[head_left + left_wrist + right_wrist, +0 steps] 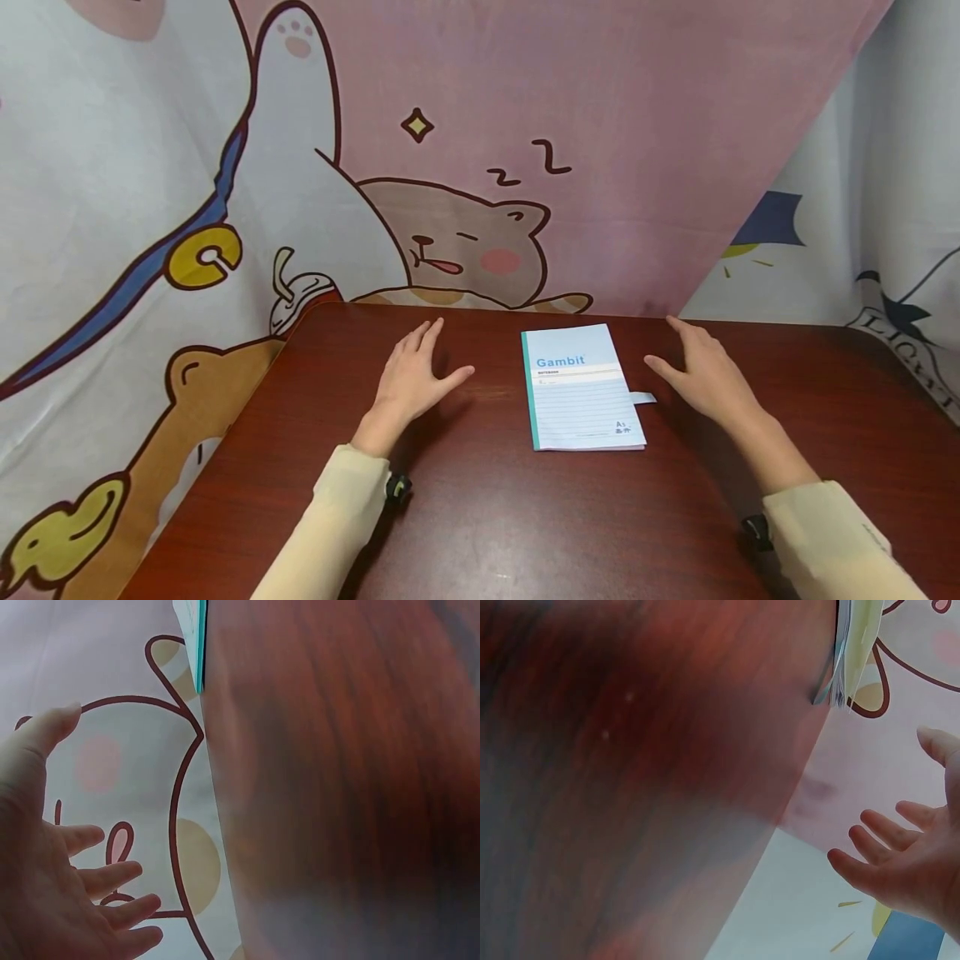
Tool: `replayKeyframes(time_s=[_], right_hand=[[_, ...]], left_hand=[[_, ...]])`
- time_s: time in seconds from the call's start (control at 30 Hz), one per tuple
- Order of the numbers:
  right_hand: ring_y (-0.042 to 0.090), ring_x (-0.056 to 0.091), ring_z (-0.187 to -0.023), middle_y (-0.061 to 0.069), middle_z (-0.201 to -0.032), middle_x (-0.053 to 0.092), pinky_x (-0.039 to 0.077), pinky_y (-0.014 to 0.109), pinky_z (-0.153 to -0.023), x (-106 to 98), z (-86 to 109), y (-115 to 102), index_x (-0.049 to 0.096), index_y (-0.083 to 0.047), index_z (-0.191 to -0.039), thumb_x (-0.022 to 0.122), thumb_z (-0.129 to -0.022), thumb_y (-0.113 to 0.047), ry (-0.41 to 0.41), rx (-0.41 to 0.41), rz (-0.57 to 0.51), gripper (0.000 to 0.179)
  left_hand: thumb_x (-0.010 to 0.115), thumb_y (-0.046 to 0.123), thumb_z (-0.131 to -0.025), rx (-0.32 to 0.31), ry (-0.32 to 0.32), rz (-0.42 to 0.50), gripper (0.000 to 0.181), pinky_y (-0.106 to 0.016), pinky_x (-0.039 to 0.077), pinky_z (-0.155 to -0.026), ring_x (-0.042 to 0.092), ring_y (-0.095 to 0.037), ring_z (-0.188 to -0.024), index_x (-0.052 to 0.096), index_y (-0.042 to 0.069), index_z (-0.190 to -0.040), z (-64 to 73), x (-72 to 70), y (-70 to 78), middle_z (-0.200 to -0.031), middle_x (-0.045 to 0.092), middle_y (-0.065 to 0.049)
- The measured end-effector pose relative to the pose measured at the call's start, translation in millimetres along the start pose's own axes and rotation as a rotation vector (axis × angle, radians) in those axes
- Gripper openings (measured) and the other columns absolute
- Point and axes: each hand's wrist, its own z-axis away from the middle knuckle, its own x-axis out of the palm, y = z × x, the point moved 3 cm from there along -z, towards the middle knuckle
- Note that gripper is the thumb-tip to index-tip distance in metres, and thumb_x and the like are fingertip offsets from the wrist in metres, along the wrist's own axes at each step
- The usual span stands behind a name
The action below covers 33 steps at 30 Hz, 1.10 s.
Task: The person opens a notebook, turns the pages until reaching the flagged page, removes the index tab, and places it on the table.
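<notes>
A pale blue notebook with a teal spine and the word Gambit on its cover lies flat on the table. From its right edge a small white tab sticks out. My left hand is held left of the notebook, fingers extended and thumb spread, touching nothing. On the other side, my right hand hovers with spread thumb and relaxed fingers, apart from the tab. The left wrist view shows the notebook's teal edge at the top; the right wrist view shows its page edges.
The dark red-brown wooden table reaches back to a cloth backdrop printed with cartoon animals. More printed cloth hangs at the left and right sides. Each sleeve has a dark band near the wrist.
</notes>
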Motion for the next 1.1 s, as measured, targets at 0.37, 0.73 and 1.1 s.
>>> replayKeyframes(time_s=[0.37,0.73,1.1], right_hand=[[0.055,0.035,-0.135,0.037,-0.149,0.035,0.031,0.070,-0.107,4.8,1.6,-3.7,0.028,0.008,-0.151,0.062,-0.097,-0.040,-0.033,0.022,-0.015,0.081],[0.054,0.034,-0.137,0.036,-0.150,0.035,0.030,0.070,-0.109,10.4,0.8,-5.6,0.031,0.007,-0.150,0.065,-0.095,-0.036,-0.059,0.034,-0.023,0.077],[0.052,0.036,-0.136,0.035,-0.149,0.037,0.031,0.068,-0.109,13.3,0.7,-10.2,0.034,0.006,-0.149,0.065,-0.095,-0.032,-0.065,0.025,-0.021,0.073]], left_hand=[[0.063,0.067,-0.085,0.001,-0.017,0.053,0.095,-0.054,0.034,-0.117,0.034,-0.037,-0.147,0.027,0.018,-0.159,7.5,6.2,7.6,-0.161,0.033,-0.013],[0.066,0.065,-0.084,0.033,-0.032,0.093,0.093,-0.052,0.036,-0.116,0.036,-0.034,-0.146,0.031,0.018,-0.157,12.6,13.1,20.4,-0.160,0.036,-0.010],[0.070,0.061,-0.083,0.064,-0.062,0.142,0.090,-0.052,0.040,-0.113,0.040,-0.033,-0.144,0.035,0.018,-0.155,19.6,21.4,33.4,-0.159,0.039,-0.009]])
